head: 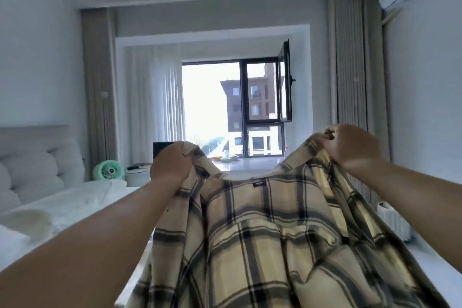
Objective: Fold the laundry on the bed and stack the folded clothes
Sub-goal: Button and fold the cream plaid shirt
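Observation:
A beige plaid shirt (265, 237) with dark checks hangs in the air in front of me, its inside and neck label facing me. My left hand (171, 164) grips the shirt's left shoulder. My right hand (350, 145) grips the right shoulder, a little higher. The shirt's lower part drops out of the frame. The bed (75, 205) with white sheets lies at the left, below my left arm.
A padded grey headboard (32, 157) stands at the far left. A small green fan (108, 170) and a white bedside table (136, 175) sit beyond the bed. A window with one open pane (285, 82) is ahead. A white ribbed container (392, 220) sits on a ledge at right.

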